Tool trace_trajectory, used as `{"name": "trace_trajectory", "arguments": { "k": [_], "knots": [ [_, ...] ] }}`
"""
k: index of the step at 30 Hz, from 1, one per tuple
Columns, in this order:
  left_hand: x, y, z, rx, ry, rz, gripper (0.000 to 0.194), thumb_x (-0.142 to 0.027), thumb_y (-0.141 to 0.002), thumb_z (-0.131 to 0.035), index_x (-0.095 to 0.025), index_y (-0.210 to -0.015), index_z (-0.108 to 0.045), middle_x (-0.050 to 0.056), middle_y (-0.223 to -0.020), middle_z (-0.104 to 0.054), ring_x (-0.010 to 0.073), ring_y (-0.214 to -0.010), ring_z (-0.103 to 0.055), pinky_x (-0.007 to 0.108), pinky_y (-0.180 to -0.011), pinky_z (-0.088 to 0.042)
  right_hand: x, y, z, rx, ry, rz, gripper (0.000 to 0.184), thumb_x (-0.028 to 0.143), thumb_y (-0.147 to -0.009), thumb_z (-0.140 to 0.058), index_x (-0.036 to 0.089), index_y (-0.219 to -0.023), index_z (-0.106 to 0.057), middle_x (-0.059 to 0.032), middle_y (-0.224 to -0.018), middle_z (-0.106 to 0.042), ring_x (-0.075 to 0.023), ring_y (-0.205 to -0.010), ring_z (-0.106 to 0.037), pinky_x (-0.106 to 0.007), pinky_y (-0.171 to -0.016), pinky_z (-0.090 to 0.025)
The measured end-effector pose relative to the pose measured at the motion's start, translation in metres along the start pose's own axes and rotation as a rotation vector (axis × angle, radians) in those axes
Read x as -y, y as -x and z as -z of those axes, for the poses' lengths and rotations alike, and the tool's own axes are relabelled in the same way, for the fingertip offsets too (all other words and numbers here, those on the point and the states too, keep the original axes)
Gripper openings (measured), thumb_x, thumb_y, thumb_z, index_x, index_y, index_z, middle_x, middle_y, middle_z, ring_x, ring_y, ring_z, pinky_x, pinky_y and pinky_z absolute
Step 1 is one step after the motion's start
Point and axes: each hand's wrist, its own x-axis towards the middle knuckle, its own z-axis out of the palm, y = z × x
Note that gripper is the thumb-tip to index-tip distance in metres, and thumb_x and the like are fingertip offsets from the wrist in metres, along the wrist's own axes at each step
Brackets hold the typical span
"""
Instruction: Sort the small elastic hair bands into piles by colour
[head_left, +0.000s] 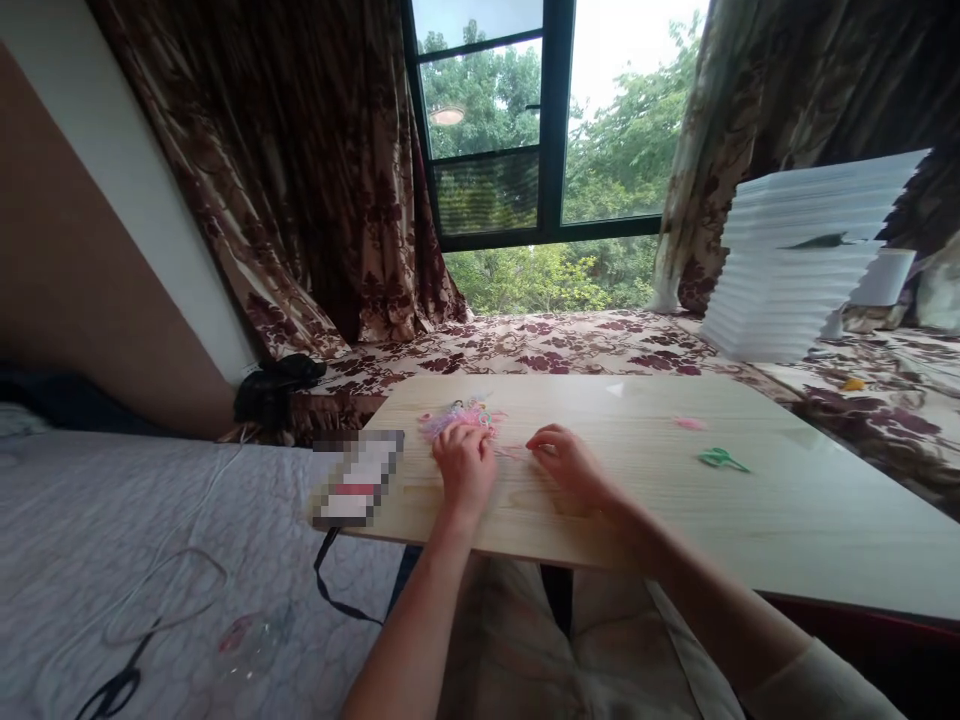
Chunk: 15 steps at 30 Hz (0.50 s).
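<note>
A loose pile of thin pink, lilac and pale green pieces (466,412) lies on the wooden tabletop (637,500). My left hand (465,462) is at the near edge of this pile, its fingers curled down and pressed together. A little to its right, my right hand (568,462) is closed with the thumb and fingertips drawn together. Thin pink strands (512,453) show in the gap between both hands. Whether either hand grips a strand is too small to make out.
Green scissors (722,459) and a small pink bundle (688,423) lie on the right of the table. A blurred-out, phone-like object (358,480) sits at the left edge with a black strap (330,580). A white foam stack (795,260) stands on the sill.
</note>
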Motion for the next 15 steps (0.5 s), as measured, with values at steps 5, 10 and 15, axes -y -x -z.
{"name": "trace_trajectory", "arguments": {
  "k": [5,10,15],
  "knots": [
    [-0.0025,0.001,0.0022,0.003,0.007,-0.006,0.027,-0.011,-0.084,-0.05,-0.02,-0.089,-0.074,0.008,-0.1,-0.072,0.0275,-0.113,-0.055,0.049,-0.103,-0.04,0.0031,0.0071,-0.0034,0.0,0.1,0.042,0.017,0.02,-0.083,-0.059,0.022,-0.08,-0.075,-0.007,-0.099,-0.07,-0.0213,-0.094,-0.061,-0.036,-0.09,-0.046],
    [-0.0037,0.001,0.0018,-0.006,0.014,-0.006,0.027,-0.01,-0.083,-0.05,-0.021,-0.087,-0.074,0.008,-0.099,-0.072,0.0281,-0.112,-0.055,0.051,-0.103,-0.04,0.0054,0.0068,-0.0032,0.041,0.172,0.017,0.015,0.025,-0.084,-0.06,0.023,-0.083,-0.075,-0.0063,-0.104,-0.069,-0.0216,-0.096,-0.059,-0.036,-0.09,-0.044],
    [-0.0032,0.0011,0.0013,-0.006,0.034,-0.019,0.027,-0.01,-0.082,-0.051,-0.022,-0.086,-0.075,0.008,-0.097,-0.072,0.0278,-0.111,-0.056,0.051,-0.102,-0.041,0.0006,0.0059,-0.0048,0.024,0.204,0.0,0.02,0.021,-0.086,-0.055,0.022,-0.085,-0.075,-0.0073,-0.102,-0.069,-0.0198,-0.092,-0.058,-0.034,-0.088,-0.043]
  ]
}}
